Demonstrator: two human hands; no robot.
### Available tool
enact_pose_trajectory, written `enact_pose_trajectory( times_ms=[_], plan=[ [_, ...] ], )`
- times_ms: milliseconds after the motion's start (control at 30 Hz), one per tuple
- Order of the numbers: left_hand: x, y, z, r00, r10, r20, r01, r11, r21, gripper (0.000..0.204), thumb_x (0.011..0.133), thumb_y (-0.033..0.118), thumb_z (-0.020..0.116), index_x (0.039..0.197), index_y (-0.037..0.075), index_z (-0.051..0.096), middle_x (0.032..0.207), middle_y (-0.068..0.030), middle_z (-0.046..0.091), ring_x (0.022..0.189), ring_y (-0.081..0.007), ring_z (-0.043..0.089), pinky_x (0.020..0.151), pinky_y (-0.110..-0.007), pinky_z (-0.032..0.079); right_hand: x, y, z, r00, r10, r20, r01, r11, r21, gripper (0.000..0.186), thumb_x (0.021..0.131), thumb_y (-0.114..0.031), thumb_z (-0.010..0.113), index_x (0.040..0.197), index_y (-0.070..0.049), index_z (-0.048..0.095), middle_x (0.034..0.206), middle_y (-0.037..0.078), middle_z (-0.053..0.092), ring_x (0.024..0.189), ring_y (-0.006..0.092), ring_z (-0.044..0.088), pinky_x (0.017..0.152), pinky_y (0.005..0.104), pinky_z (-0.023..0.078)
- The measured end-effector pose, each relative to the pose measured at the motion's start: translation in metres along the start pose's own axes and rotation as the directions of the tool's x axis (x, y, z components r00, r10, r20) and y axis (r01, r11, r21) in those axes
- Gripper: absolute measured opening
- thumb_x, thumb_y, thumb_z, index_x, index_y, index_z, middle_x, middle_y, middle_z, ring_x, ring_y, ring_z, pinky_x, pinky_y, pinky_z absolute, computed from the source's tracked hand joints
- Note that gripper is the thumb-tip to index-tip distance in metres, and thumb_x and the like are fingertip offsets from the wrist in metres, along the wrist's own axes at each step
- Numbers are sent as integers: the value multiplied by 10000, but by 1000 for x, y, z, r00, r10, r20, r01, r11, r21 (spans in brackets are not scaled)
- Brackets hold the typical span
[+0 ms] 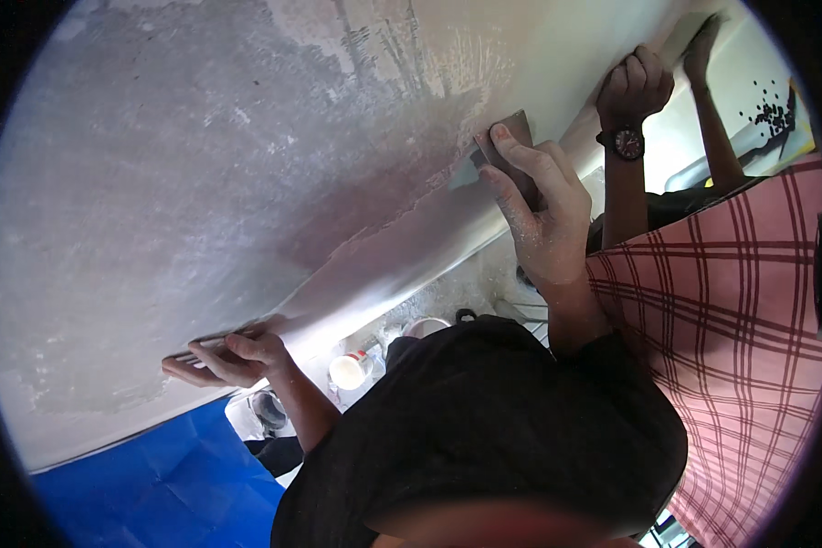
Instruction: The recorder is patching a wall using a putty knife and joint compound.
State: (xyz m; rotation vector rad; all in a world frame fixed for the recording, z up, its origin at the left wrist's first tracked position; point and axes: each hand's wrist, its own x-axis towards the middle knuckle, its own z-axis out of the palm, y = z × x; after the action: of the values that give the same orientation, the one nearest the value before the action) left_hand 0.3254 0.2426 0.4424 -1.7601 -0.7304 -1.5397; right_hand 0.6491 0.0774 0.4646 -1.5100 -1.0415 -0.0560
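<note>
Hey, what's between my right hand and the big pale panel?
The head view shows a flat grey-brown pad between your right hand and the panel, gripped in that hand.

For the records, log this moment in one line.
panel: patchy grey; right hand: holding flat block; left hand: at panel's lower edge

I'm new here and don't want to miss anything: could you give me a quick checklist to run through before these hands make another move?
1. Grey pad secure in the right hand: ok, it is gripped.
2. Left hand holding something: cannot tell; it is at the panel's lower edge.
3. Panel evenly coloured: not ok, it is patchy grey with a ragged border.
4. Co-worker's watch-wearing hand clear of the right hand: ok, they are apart.
5. White container clear of both hands: ok, it is apart from them.
</note>
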Motion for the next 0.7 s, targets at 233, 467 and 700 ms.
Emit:
enact_pose_trajectory(
  times_ms=[233,467,700],
  plan=[
    [-9,-4,-5,999,-26,19,25,998,49,462,996,294,461,1359,17,533,1508,-277,337,1436,-424,267,1141,-611,218,0,-5,-1,1000,-25,-5,25,1000,2,358,825,-35,751,1170,-39,654,937,129,598,794,207,625,656,308,510],
    [-2,4,3,1000,-22,-9,22,1000,-5,470,995,309,472,1344,3,544,1506,-264,349,1432,-407,282,1150,-606,199,3,10,7,989,-121,-90,128,989,75,322,822,-33,753,1130,-29,662,920,112,586,784,198,618,662,313,512],
    [-1,-2,1,999,47,12,-47,999,25,499,997,345,454,1347,0,538,1516,-261,328,1440,-407,264,1134,-607,242,-1,6,-2,980,-36,-194,73,980,185,331,834,-10,735,1151,6,641,1057,134,631,961,231,680,792,289,566]
  ],
)
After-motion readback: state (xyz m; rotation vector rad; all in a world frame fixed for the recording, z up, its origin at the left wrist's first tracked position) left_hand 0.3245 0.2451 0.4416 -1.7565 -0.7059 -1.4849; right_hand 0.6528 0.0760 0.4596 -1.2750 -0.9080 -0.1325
